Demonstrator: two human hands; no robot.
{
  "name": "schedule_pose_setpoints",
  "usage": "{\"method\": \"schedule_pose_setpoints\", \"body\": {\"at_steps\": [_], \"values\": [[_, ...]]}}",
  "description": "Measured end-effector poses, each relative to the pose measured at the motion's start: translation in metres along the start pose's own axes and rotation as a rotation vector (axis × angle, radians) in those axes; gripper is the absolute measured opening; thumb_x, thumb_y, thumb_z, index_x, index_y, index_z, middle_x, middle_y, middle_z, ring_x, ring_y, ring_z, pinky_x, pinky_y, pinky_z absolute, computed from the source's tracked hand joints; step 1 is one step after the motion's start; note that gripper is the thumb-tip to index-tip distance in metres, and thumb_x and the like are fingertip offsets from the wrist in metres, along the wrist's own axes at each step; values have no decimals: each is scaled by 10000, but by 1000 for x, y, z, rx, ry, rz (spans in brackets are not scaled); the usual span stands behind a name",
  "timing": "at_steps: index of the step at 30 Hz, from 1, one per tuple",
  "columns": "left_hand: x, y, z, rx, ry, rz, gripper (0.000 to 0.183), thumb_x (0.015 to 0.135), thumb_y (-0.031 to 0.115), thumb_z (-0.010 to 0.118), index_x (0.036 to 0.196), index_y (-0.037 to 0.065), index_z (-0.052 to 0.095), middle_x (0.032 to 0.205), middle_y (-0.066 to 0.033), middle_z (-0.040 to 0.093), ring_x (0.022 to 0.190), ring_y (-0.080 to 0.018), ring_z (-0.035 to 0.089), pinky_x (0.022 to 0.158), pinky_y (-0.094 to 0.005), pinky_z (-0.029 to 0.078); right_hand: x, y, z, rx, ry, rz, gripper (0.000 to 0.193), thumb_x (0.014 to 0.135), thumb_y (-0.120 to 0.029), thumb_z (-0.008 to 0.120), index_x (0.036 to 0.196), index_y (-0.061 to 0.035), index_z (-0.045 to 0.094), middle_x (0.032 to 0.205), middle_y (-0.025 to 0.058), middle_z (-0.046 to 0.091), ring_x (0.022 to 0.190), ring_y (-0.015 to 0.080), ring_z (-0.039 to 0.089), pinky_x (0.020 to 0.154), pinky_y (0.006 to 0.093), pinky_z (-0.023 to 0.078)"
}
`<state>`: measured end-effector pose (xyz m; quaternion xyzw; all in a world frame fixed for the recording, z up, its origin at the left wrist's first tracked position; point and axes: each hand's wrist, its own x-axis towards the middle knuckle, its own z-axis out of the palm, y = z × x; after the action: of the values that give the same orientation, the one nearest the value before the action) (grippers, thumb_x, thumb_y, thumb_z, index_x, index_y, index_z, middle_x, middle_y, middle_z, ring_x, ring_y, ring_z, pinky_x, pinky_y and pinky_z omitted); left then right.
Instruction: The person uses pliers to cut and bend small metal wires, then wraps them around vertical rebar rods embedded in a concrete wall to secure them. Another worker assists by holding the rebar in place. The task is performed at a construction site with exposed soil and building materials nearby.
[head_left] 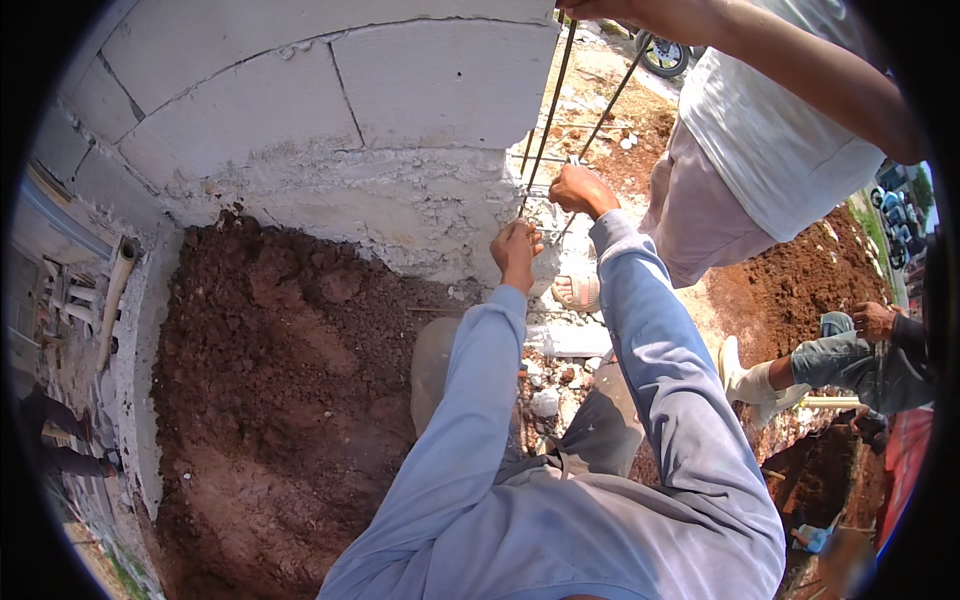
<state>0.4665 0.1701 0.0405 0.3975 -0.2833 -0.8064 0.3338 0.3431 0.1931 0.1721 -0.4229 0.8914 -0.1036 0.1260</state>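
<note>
Though outdoors, pale block wall beside the hands; brown soil.

Reddish-brown soil is bordered by a pale block wall; a beige pipe is seen at the left. At the right, light boots are worn by a person, and motorcycles are parked beyond.

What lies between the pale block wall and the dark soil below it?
In the head view, a rough, pale band lies between the block wall and the dark soil.
</note>
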Motion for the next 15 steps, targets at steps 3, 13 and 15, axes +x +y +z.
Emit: {"method": "schedule_pose_setpoints", "body": {"at_steps": [3, 13, 15], "values": [[-2, 2, 9, -70, -29, -14, 293, 984, 230, 563, 1099, -32, 627, 975, -123, 685, 798, -201, 678, 617, -296, 553, 1, -1, -20, -36, -79, -90, 285, 696, -202, 590, 785, 48, 694, 722, 250, 646, 662, 363, 646, 610, 454, 490], [5, 8, 22, -313, -166, -90, 252, 972, 231, 593, 1108, 19, 600, 1029, -108, 658, 937, -242, 643, 804, -391, 538, 22, 18, -32, 25, -228, -83, 305, 707, -278, 658, 753, 23, 663, 631, 157, 610, 552, 265, 564, 535, 411, 444], [5, 10, 22, -311, -167, -112, 243, 964, 232, 605, 1098, 30, 606, 1028, -99, 659, 934, -234, 637, 811, -391, 528, 16, 22, -30, -34, -181, -191, 307, 731, -278, 642, 769, 25, 668, 656, 166, 626, 576, 298, 584, 561, 419, 461]]}}
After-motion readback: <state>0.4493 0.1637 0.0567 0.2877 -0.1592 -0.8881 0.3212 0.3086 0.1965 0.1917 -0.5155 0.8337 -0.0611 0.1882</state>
